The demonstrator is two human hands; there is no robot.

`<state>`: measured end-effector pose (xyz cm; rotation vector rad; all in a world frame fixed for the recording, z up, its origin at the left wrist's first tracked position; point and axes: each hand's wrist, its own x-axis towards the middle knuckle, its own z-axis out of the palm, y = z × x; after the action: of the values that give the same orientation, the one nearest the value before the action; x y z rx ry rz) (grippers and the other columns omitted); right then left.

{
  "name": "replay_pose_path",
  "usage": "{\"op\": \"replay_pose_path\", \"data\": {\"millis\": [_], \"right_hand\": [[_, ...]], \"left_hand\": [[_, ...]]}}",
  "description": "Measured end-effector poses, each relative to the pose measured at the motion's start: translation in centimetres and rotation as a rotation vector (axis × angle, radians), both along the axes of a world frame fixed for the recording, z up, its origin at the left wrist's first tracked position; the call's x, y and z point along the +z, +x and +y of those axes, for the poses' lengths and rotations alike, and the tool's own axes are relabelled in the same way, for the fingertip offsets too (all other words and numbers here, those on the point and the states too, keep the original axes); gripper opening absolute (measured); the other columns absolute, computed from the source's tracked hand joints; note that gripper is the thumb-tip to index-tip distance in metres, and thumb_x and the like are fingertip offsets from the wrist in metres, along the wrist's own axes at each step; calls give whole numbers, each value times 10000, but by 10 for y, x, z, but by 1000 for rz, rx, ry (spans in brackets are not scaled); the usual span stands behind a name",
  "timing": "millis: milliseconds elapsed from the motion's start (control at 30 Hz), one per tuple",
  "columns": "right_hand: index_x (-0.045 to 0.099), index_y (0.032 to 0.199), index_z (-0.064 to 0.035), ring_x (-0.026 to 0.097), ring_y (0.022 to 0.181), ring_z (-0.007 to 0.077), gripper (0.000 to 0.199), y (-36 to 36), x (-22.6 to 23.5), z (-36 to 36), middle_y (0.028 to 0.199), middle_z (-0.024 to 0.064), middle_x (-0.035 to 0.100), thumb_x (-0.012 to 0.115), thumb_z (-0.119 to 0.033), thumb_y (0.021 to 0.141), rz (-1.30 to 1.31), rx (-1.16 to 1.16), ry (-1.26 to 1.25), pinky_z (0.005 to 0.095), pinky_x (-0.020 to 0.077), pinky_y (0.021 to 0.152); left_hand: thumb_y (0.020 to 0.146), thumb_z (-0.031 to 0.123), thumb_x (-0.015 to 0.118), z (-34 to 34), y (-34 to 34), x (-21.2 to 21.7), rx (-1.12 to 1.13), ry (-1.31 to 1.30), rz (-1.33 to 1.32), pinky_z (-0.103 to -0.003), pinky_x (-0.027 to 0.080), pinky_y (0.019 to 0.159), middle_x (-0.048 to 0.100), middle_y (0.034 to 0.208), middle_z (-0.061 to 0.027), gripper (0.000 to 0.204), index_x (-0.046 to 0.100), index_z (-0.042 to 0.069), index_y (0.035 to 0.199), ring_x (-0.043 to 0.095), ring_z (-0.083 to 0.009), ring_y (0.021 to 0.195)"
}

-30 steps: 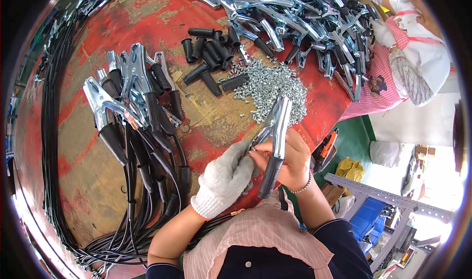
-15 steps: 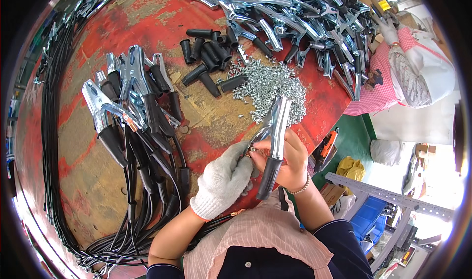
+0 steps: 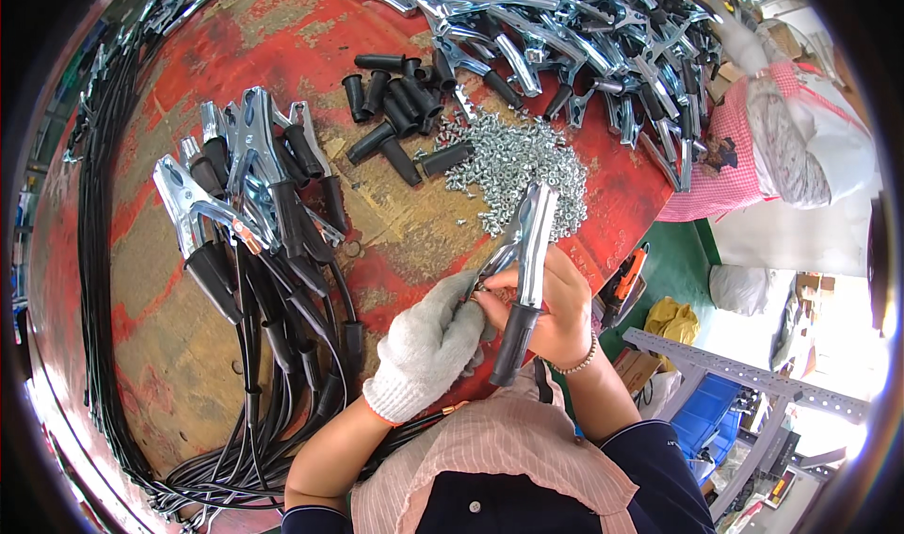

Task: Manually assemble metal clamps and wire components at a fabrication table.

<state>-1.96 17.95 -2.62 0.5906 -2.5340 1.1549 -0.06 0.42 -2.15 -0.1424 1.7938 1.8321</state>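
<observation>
The metal clamp [image 3: 529, 251] with its black sleeved handle is held over the near edge of the red tabletop [image 3: 282, 44], just in front of the person's chest, and in the head view it sits almost where it did a second ago: the earlier pictures show the same hold, with only a slight shift of the fingers around its lower part. Its long axis runs nearly upright in the picture, tilted a little, the silvery jaws pointing away from the person toward the heap of small screws [image 3: 513, 162] and the black handle end pointing back toward the body. The right hand [image 3: 556, 313], bare, has its grip closed around the clamp's middle and handle. The left hand [image 3: 428, 346], in a white knit glove, has its grip pinched together at the clamp's side, beside the right thumb. Left of the hands lie finished clamps with black cables [image 3: 250, 186], and loose black sleeves [image 3: 395, 101] lie beyond.
</observation>
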Motion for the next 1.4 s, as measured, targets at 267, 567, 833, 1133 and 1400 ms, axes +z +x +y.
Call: {"op": "replay_pose_path", "data": {"millis": [267,567,833,1133,1400], "right_hand": [[719,893,-92,622,695,240,300,0,-5,-1,812,62,644,834,-35,623,88,14,-23,332,497,597],[726,887,-97,615,669,242,302,1,-1,-3,791,55,637,827,-30,611,107,2,-1,335,486,574],[727,886,-96,607,652,244,299,-2,0,-1,770,58,623,828,-37,611,83,22,13,339,479,564],[726,851,-76,619,697,239,256,4,3,-2,785,74,641,826,-14,623,13,-25,27,336,488,601],[689,894,-89,593,656,254,311,3,-12,10,806,49,622,804,-94,605,133,49,32,351,478,566]], "left_hand": [[961,146,504,1,1,-3,-7,-8,19,-256,512,531,631,712,-48,364,522,-3,1293,605,-95,565],[957,128,509,0,1,-3,-2,-6,42,-263,513,537,633,716,-55,353,529,-6,1283,606,-98,572],[953,120,514,0,-1,1,-4,-24,59,-262,514,554,639,723,-59,342,538,-7,1269,611,-98,590],[948,119,514,-2,2,-2,8,-42,115,-264,512,557,641,723,-60,336,541,-16,1255,621,-105,603],[965,95,484,5,3,-18,47,128,-31,-231,481,612,628,826,-64,311,547,-22,1247,569,-59,710]]}}
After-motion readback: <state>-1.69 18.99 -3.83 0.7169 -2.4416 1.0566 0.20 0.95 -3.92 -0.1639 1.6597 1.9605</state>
